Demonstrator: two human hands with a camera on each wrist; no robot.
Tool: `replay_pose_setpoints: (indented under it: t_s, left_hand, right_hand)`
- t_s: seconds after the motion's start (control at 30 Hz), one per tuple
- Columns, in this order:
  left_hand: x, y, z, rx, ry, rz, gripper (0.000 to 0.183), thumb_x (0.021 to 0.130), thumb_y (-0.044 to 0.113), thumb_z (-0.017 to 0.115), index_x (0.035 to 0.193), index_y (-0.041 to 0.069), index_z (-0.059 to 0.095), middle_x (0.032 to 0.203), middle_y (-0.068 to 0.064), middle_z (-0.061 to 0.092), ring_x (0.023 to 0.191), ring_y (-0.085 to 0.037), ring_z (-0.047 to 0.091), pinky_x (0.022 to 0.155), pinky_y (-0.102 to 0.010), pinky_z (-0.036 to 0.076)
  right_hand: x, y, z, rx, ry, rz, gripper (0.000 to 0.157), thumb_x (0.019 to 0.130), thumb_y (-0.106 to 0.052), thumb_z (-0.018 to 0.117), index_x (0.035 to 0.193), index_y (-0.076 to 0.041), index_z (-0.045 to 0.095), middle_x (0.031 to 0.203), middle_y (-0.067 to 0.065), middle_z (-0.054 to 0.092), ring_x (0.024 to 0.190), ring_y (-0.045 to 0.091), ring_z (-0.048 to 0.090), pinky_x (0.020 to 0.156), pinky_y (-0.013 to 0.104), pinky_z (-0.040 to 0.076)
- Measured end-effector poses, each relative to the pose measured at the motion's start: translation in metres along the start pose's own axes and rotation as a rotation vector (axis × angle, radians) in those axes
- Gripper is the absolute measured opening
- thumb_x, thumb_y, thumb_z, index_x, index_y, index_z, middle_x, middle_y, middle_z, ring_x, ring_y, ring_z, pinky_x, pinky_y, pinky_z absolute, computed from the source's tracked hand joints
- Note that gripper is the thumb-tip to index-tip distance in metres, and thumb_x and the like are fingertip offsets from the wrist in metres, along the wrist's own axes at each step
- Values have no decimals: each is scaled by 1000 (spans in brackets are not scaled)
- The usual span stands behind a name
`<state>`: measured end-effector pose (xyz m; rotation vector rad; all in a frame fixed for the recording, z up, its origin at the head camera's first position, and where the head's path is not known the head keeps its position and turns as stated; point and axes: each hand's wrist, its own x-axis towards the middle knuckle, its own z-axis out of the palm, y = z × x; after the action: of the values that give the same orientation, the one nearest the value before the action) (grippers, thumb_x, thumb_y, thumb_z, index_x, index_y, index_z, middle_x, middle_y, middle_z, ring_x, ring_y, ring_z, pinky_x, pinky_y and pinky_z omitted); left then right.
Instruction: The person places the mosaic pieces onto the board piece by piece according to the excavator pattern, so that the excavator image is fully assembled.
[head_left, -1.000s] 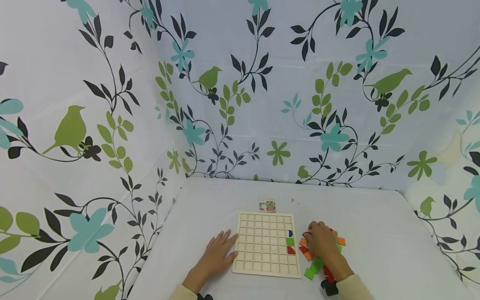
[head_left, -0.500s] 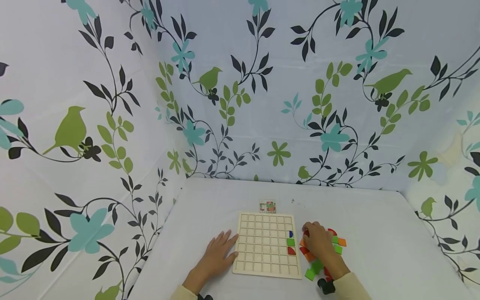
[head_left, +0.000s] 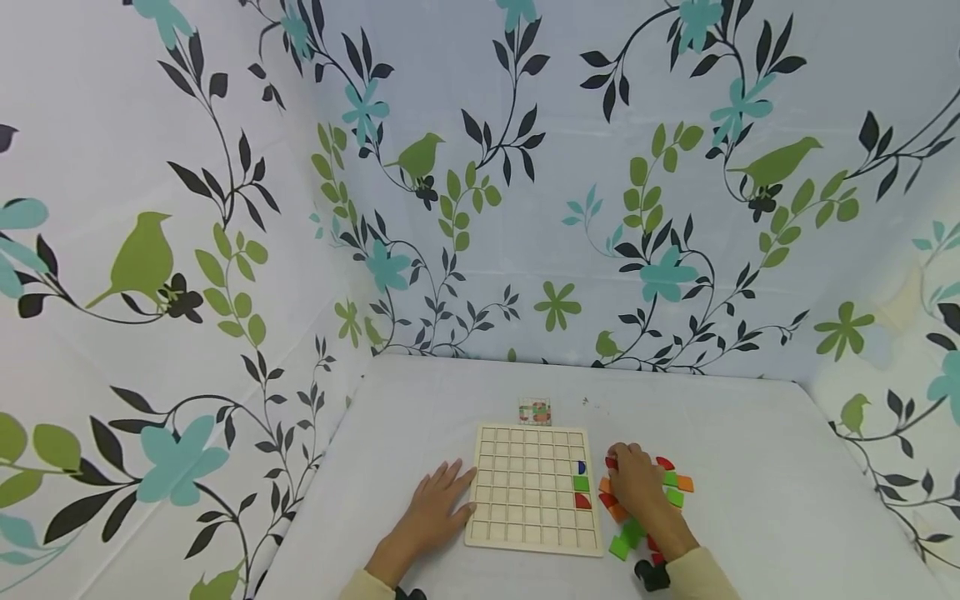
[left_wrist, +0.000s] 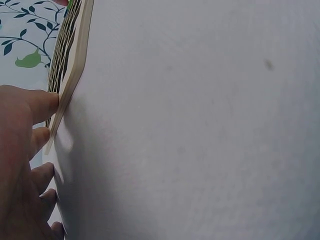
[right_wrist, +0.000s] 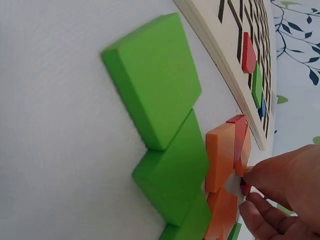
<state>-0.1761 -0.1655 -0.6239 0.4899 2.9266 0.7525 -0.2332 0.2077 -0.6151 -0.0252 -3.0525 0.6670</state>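
My left hand (head_left: 433,515) lies flat with fingers spread at the left side of a wooden grid board (head_left: 517,492). In the left wrist view its thumb and a fingertip touch the board's edge. Near the board's right side sit a blue piece (head_left: 581,467), a green square (head_left: 581,483) and a red quarter-round piece (head_left: 582,501), in one column. My right hand (head_left: 639,483) is over the loose blocks right of the board. Its thumb and fingers pinch a small red block (right_wrist: 245,187), mostly covered by the fingers.
Loose green blocks (right_wrist: 157,82), orange blocks (right_wrist: 220,157) and red blocks lie in a cluster around and under the right hand. Behind the board is a small pattern card (head_left: 535,412). Patterned cloth walls (head_left: 480,250) enclose the white table at the back and sides.
My right hand has shifted slightly left over the loose blocks, uncovering red and green ones at its right. A red block now shows at its fingertips. My left hand and the board stay in place.
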Motion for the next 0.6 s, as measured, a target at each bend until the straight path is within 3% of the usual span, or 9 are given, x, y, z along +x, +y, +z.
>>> replay_pose_setpoints:
  t_s: [0.13, 0.43, 0.6]
  left_hand:
    - [0, 0, 0, 0, 4, 8, 60, 106, 40, 61, 159, 17, 48, 169, -18, 37, 157, -45, 30, 124, -72, 22]
    - [3, -4, 3, 19, 0, -8, 60, 106, 41, 59, 160, 19, 47, 170, -15, 36, 158, -43, 29, 125, -70, 21]
    - [3, -4, 4, 14, -7, -15, 60, 106, 41, 59, 160, 20, 47, 170, -14, 36, 159, -42, 28, 126, -70, 21]
  right_hand:
    - [-1, 3, 1, 17, 14, -19, 29, 95, -8, 76, 122, -2, 69, 119, 21, 63, 102, 35, 58, 83, 53, 48]
    - [0, 3, -6, -28, 21, -130, 21, 96, -15, 78, 114, -6, 71, 103, 10, 64, 89, 26, 57, 82, 48, 50]
    - [2, 6, -6, 20, -19, -102, 22, 99, -20, 74, 117, -6, 71, 99, 7, 62, 85, 21, 55, 81, 43, 50]
